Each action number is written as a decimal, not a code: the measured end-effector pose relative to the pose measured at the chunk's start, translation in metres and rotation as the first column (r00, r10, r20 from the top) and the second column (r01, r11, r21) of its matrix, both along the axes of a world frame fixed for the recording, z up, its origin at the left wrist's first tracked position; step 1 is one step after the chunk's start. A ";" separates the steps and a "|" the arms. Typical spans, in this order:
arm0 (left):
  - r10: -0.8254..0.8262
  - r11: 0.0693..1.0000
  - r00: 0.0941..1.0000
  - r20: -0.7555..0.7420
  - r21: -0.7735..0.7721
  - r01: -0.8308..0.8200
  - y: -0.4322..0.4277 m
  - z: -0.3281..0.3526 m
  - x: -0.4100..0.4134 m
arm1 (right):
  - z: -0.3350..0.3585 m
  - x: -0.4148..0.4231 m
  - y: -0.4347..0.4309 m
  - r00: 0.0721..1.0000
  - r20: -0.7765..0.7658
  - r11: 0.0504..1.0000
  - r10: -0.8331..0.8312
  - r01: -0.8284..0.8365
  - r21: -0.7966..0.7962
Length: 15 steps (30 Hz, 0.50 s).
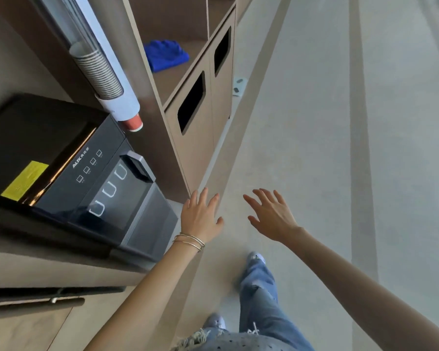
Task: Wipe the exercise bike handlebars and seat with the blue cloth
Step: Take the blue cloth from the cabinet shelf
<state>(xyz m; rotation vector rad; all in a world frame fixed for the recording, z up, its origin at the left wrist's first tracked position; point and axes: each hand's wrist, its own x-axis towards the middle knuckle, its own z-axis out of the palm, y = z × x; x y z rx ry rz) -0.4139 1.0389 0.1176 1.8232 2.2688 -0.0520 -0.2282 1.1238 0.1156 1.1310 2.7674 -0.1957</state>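
Note:
A crumpled blue cloth (165, 54) lies on a wooden shelf (174, 79) in the cabinet at the upper middle. Both hands hover over the floor well below it, holding nothing. My left hand (200, 216), with thin bangles on the wrist, has its fingers spread beside the cabinet's lower corner. My right hand (270, 215) is also spread, palm down, a little to the right. No exercise bike is in view.
A dark water dispenser (91, 188) sits on a counter at the left, with a cup dispenser (104, 72) above it. Below the shelf, cabinet doors have two dark slots (192, 102). Pale floor (327, 148) stretches to the right; my legs in jeans (259, 295) stand below.

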 end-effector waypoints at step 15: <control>0.225 0.973 0.973 -0.053 0.062 -0.222 0.203 0.014 -0.045 | 0.015 -0.045 0.250 0.974 0.016 0.974 0.225 -0.225 0.032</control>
